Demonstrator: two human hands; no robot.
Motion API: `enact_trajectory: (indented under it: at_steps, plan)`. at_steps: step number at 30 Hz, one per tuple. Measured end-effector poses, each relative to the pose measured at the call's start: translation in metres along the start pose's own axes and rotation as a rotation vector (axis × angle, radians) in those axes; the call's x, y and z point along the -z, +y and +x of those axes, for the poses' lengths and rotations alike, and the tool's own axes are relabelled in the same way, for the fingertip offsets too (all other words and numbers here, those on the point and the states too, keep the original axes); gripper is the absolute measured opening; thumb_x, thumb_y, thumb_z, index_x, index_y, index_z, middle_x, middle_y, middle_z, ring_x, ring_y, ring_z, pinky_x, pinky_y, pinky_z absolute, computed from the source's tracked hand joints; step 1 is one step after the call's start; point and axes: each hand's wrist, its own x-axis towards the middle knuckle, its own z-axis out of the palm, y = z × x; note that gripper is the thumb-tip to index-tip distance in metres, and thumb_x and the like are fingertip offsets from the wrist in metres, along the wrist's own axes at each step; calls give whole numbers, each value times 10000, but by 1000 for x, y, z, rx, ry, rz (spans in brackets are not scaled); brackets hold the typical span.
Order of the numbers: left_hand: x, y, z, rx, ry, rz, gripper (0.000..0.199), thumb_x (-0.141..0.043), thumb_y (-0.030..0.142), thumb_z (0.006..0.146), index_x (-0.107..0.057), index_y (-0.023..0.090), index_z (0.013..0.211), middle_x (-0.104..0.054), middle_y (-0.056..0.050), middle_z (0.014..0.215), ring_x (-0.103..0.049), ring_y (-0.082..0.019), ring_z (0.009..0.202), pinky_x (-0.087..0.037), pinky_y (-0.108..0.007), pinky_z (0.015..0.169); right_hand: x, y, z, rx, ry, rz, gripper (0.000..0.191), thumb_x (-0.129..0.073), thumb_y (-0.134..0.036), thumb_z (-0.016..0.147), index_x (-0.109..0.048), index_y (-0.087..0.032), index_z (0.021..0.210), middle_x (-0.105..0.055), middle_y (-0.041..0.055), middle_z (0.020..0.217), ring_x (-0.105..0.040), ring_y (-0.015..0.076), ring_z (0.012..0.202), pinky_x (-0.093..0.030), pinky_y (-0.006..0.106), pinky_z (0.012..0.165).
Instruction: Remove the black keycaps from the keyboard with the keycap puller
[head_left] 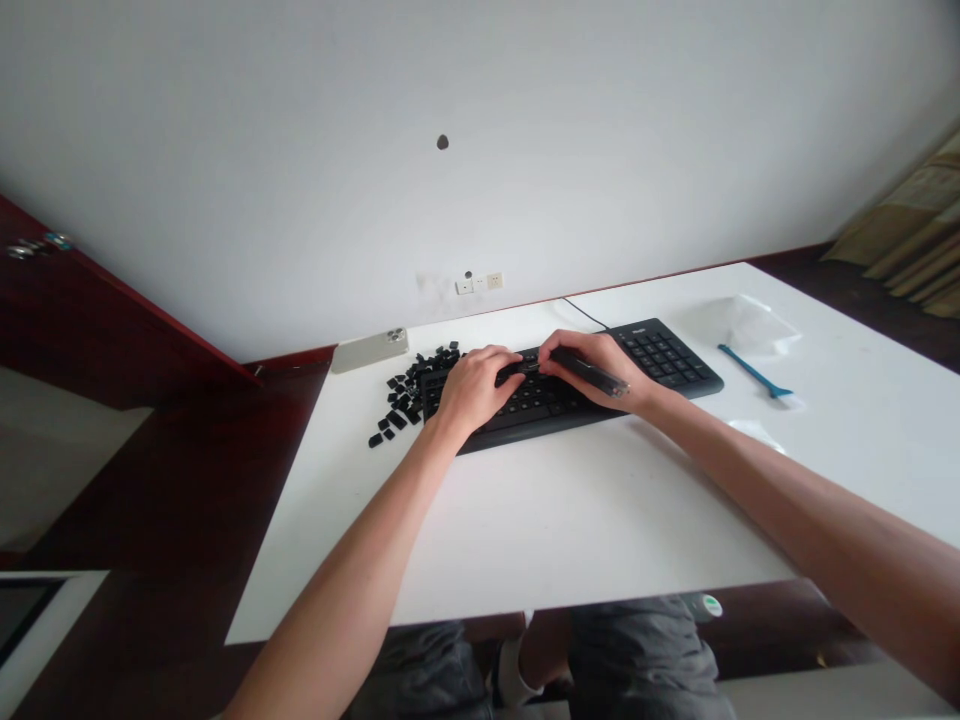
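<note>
A black keyboard [540, 405] lies on the table, many of its keycaps off on the left and middle part. The number pad at its right end still has keys on. My left hand [478, 388] rests over the keyboard, thumb and forefinger apart and touching its keys area; I see nothing held in it. Closed around a dark pen-shaped tool [592, 372], my right hand [589, 358] leans on the keyboard's middle. The tool's tip is hidden by my fingers. Loose black keycaps [405, 395] are heaped beside the keyboard's left end.
A phone [369, 350] lies at the table's back left. To the right are a blue-handled brush [754, 373], a clear plastic bag [757, 325] and a white piece [756, 434] near my right forearm. A cable [585, 313] runs from the keyboard towards the wall.
</note>
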Motion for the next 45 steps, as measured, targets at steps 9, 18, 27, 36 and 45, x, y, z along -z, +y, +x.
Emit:
enact_trajectory:
  at_steps: [9, 18, 27, 36, 45]
  plan:
    - [6, 6, 1, 22, -160, 11, 741, -683, 635, 958, -547, 210, 1551, -634, -148, 1499, -597, -327, 1393, -460, -465, 1196, 9, 5, -1, -27, 95, -100, 99, -652, -317, 950, -680, -254, 1022, -749, 24, 915, -676, 210, 767, -530, 351, 716]
    - [8, 26, -3, 41, -396, 102, 1280, -808, 770, 705, -196, 306, 1729, -302, -189, 1735, -291, -497, 1578, -293, -642, 1274, 16, 6, 2, -80, 190, -173, 78, -651, -311, 948, -682, -245, 977, -718, 8, 835, -631, 192, 698, -470, 338, 673]
    - [15, 34, -15, 28, -443, 79, 1271, -849, 740, 671, -251, 310, 1708, -303, -190, 1730, -309, -510, 1562, -330, -627, 1257, 20, -4, 2, -32, 221, -122, 80, -642, -311, 960, -680, -249, 994, -727, 27, 869, -644, 196, 712, -488, 338, 673]
    - [33, 24, -18, -29, -470, 0, 1121, -736, 800, 799, -277, 317, 1701, -382, -134, 1709, -366, -414, 1556, -337, -568, 1273, 19, -17, 1, -35, 160, -95, 58, -629, -266, 969, -671, -236, 994, -717, 24, 887, -644, 176, 744, -489, 317, 700]
    - [23, 7, -8, -1, -214, 33, 346, -619, 441, 1054, -728, 235, 1310, -755, -64, 1323, -696, -279, 1229, -543, -435, 1092, 10, -32, -2, -89, 64, -96, 73, -650, -177, 866, -667, -222, 922, -670, -2, 776, -565, 147, 648, -429, 289, 615]
